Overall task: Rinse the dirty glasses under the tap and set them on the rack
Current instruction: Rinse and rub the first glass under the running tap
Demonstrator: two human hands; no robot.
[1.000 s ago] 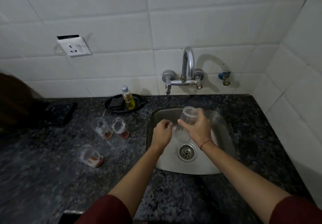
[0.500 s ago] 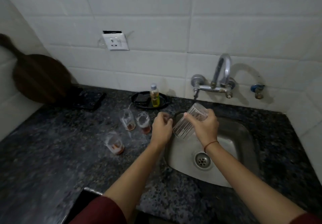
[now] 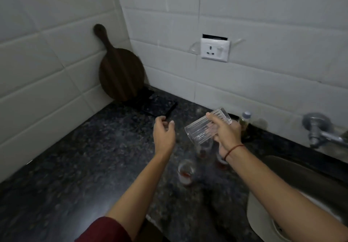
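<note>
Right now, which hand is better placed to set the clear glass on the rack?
Right, most likely. The right hand grips the ribbed glass, tilted above the counter, so it can carry it to the dark rack by the board. The left hand is nearer the rack but empty.

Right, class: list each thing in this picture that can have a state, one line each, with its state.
Ribbed glass: clear, tilted, held in the right hand.
Left hand: open, holding nothing.
Nearest counter glass: upright, red dregs inside.
Bottle: upright, capped.
Wooden board: leaning in the corner.
Socket: nothing plugged in.
</note>
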